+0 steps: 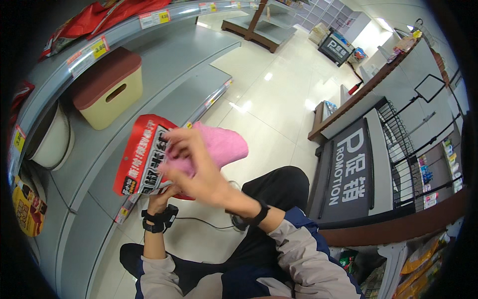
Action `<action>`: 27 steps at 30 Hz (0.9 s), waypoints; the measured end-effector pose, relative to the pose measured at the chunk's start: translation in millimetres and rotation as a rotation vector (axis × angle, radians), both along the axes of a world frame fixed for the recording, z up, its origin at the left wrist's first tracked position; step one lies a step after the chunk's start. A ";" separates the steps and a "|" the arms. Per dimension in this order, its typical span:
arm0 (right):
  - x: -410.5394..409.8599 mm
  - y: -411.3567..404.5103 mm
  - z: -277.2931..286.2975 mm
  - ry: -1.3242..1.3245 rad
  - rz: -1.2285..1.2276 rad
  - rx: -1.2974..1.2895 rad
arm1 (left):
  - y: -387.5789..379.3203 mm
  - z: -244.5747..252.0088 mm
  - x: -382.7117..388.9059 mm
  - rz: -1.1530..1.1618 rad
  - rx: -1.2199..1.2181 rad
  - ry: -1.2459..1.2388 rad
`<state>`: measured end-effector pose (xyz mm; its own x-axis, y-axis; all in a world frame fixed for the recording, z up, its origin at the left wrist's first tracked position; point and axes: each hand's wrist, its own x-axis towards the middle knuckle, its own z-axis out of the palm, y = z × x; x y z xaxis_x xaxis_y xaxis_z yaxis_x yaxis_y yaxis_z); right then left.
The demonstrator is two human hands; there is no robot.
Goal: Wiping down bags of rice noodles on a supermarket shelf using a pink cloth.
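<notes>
My left hand (161, 199) grips the lower edge of a red plastic packet (130, 164) with large printed lettering, and most of its fingers are hidden behind it. Across the front of the packet, my right hand (203, 175) holds a pink cloth (224, 144) between its thumb and fingers. The cloth hangs out past the back of that hand to the right. My right fingers are slightly blurred, and whether the cloth touches the packet I cannot tell. Black straps circle both wrists, with a small black device (171, 215) on the left one.
Grey metal shelving (179, 56) runs along the left. It carries a cream box with a brown lid (119, 97) and a white tub (54, 140). Red packets (108, 18) lie on the shelf above. A dark promotion panel (347, 168) stands right. A cable (205, 222) trails from the left wrist.
</notes>
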<state>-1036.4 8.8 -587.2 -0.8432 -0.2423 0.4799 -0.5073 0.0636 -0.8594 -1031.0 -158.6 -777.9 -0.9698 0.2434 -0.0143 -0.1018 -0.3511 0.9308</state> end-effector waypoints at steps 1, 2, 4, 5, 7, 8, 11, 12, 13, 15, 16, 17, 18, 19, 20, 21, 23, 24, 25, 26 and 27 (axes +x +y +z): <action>7.4 -2.7 3.9 0.049 0.073 0.117 | 1.8 -0.7 -0.9 0.013 0.052 0.005; 13.5 -3.9 3.9 0.134 0.097 0.223 | 3.7 0.2 -1.7 0.024 0.098 0.010; 15.9 0.3 0.6 0.216 0.105 0.342 | 10.5 0.0 -2.1 0.034 0.164 0.014; 12.0 5.6 -2.9 0.216 0.177 0.449 | 13.8 -0.3 -3.6 0.040 0.187 0.013; 3.2 10.2 -8.4 0.209 0.258 0.551 | 11.5 -4.4 -3.4 0.050 0.212 0.014; -1.0 12.6 -9.6 0.218 0.325 0.571 | 12.4 -8.0 -2.6 0.051 0.224 0.009; -9.2 15.1 -6.3 0.238 0.430 0.580 | 11.4 -22.3 -5.8 -0.016 0.352 0.063; -11.1 17.1 -4.7 0.208 0.446 0.586 | 15.6 -18.7 -9.1 -0.061 0.422 0.097; -12.0 18.1 -4.4 0.180 0.464 0.590 | 18.8 -13.4 -12.5 -0.144 0.556 0.172; -17.8 22.6 -15.4 0.178 0.452 0.574 | 25.7 -1.6 -4.7 -0.051 0.587 0.206; -24.0 25.8 -21.4 0.218 0.511 0.548 | 26.2 1.3 -4.0 0.054 0.534 0.021; -28.1 28.1 -25.5 0.259 0.572 0.520 | 26.9 5.8 -2.8 0.160 0.475 -0.164; -27.8 26.8 -26.4 0.256 0.582 0.512 | 31.2 17.2 -1.1 0.229 0.449 -0.110; -26.3 27.2 -26.0 0.369 0.357 0.730 | 28.0 17.5 -2.7 0.243 0.442 -0.114; -25.1 28.3 -25.8 0.479 0.123 0.936 | 24.1 17.2 -3.3 0.168 0.413 -0.097; -25.4 32.8 -23.7 0.483 0.142 0.919 | 19.4 20.1 -3.4 0.099 0.379 -0.078; -28.1 46.2 -22.0 0.487 -0.200 0.912 | 28.4 40.3 -3.4 0.130 0.381 -0.059; -29.3 46.7 -25.3 0.492 -0.184 0.899 | 25.9 34.5 -5.2 0.126 0.355 -0.057; -30.9 46.6 -28.5 0.376 -0.102 0.753 | 24.0 32.0 -6.8 0.122 0.329 -0.054; -32.2 46.0 -29.8 0.259 -0.020 0.609 | 21.5 32.3 -6.0 0.139 0.323 -0.051; -32.1 45.5 -29.0 0.263 -0.008 0.602 | 21.9 39.3 -4.7 0.124 0.351 -0.052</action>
